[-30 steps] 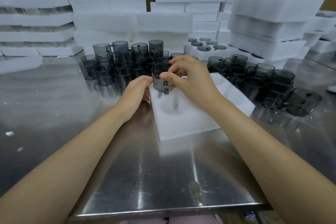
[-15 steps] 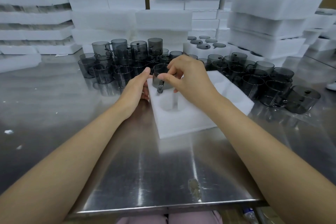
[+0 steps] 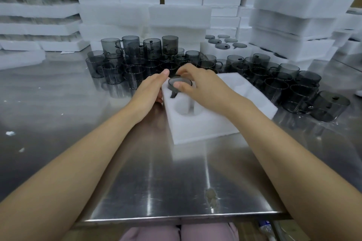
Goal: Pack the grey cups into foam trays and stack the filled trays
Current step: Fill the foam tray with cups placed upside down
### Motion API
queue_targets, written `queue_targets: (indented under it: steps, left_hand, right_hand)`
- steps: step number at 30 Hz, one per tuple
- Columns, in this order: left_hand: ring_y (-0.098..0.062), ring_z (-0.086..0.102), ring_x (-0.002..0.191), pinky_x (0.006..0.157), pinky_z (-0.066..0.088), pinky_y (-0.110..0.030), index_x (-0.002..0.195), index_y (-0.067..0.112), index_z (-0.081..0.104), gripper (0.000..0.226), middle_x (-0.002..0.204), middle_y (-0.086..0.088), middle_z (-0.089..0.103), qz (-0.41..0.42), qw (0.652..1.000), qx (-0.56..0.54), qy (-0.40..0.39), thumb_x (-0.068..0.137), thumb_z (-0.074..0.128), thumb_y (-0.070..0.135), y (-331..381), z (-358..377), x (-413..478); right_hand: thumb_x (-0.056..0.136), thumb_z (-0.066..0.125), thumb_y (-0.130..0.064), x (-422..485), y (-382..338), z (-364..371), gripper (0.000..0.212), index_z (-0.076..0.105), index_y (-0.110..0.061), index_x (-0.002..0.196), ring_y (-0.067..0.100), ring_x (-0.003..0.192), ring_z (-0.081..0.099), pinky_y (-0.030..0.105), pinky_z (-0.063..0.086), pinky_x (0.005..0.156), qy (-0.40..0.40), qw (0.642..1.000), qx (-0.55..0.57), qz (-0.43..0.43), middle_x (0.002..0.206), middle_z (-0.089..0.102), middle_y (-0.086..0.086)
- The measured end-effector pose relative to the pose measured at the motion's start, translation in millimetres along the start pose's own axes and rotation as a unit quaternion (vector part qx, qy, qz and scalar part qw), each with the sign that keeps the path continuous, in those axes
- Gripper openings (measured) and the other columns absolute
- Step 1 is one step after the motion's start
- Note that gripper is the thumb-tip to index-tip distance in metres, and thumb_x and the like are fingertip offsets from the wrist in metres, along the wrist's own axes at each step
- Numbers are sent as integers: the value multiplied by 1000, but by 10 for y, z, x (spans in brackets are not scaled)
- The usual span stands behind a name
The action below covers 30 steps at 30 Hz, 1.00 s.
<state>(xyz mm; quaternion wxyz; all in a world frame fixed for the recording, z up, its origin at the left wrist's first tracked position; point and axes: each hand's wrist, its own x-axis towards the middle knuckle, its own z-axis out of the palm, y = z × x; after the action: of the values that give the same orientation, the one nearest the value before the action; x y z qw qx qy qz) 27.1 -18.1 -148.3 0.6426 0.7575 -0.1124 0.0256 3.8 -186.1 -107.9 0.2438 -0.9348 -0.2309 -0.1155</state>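
A white foam tray (image 3: 205, 127) lies on the steel table in front of me, with an empty round pocket near its front left. A grey cup (image 3: 177, 83) sits sunk in the tray's far left pocket, only its rim and handle showing. My right hand (image 3: 199, 86) pinches that cup's rim with thumb and curled fingers. My left hand (image 3: 150, 92) rests flat against the tray's left side, fingers straight. Several loose grey cups (image 3: 137, 58) crowd the table behind the tray, and more (image 3: 290, 88) stand to its right.
Stacks of white foam trays (image 3: 290, 17) wall the back and right of the table. A filled tray with cups (image 3: 225, 45) sits behind the loose ones. More foam slabs (image 3: 35, 15) line the left. The table's near edge (image 3: 176, 218) is close to my lap.
My right hand has lowered the grey cup from above the tray down into the far left pocket. My left hand stays against the tray's side, its fingers now straighter.
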Motion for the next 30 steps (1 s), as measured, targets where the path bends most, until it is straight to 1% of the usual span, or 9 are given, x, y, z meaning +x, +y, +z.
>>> queue_targets:
  steps: [4, 6, 8, 10, 13, 17, 20, 25, 30]
  left_hand:
    - [-7, 63, 78, 67, 49, -20, 94, 19, 63, 25, 95, 0, 60, 22, 998, 55, -9, 95, 51, 40, -26, -20, -15]
    - [-12, 63, 90, 74, 49, -24, 98, 17, 62, 34, 106, 0, 57, -4, 996, 89, -13, 85, 52, 46, -31, -35, -5]
    - [-10, 63, 80, 74, 46, -28, 90, 16, 60, 35, 89, 6, 64, -32, 995, 94, -25, 74, 51, 46, -8, -41, 11]
    - [-5, 60, 69, 71, 45, -28, 87, 19, 59, 31, 70, 13, 63, -47, 995, 90, -24, 70, 51, 44, 11, -49, 34]
    - [-6, 56, 71, 66, 43, -24, 87, 18, 59, 29, 73, 14, 61, -30, 992, 123, 0, 74, 46, 40, -10, -89, 53]
    - [-14, 53, 88, 78, 40, -32, 100, 12, 60, 27, 100, -4, 62, -13, 983, 185, 12, 92, 38, 26, -21, -231, 47]
    - [-2, 59, 72, 65, 46, -15, 86, 17, 64, 21, 79, 11, 65, -4, 990, 138, -29, 94, 44, 18, 56, -408, 16]
    - [-7, 60, 59, 50, 46, -13, 82, 11, 66, 24, 70, 0, 64, -46, 995, 40, -75, 88, 44, 1, 69, -603, -50]
    - [-10, 65, 67, 56, 50, -15, 82, 17, 69, 16, 77, 0, 69, -63, 990, 43, -121, 87, 56, 10, 68, -614, -36]
  right_hand:
    - [96, 45, -49, 58, 25, 37, 57, 32, -27, 148, 16, 145, 24, 42, 19, 118, -50, 995, -79, 26, 149, 42, -4]
    - [94, 52, -48, 38, 38, 48, 60, 34, -28, 147, 14, 138, 36, 40, 30, 113, -26, 999, -12, 26, 143, 50, -3]
    - [89, 63, -43, -5, 14, 45, 61, 41, -27, 144, 6, 128, 48, 33, 39, 105, 5, 996, 79, 38, 131, 60, -4]
    - [87, 66, -38, -16, 17, -37, 52, 52, -27, 136, 3, 110, 60, 27, 45, 94, 69, 988, 121, 62, 109, 71, -6]
    - [95, 52, -30, -15, 109, -287, 20, 66, -26, 109, 3, 78, 66, 23, 50, 75, 191, 955, 202, 100, 87, 74, -4]
    - [102, 37, -35, -74, 368, -591, 37, 68, -22, 87, 7, 64, 63, 15, 46, 54, 277, 896, 307, 162, 79, 74, -1]
    - [101, 39, -32, -104, 567, -641, 38, 68, -24, 78, 6, 60, 61, 15, 46, 55, 282, 887, 307, 199, 73, 72, -3]
    - [94, 56, -14, -59, 770, -413, 17, 71, -14, 101, 10, 88, 59, 20, 42, 80, 219, 948, 152, 172, 105, 69, 3]
    - [94, 57, -9, -32, 884, -141, 34, 60, -14, 128, 23, 132, 36, 29, 26, 110, 85, 992, -3, 96, 141, 44, 9]
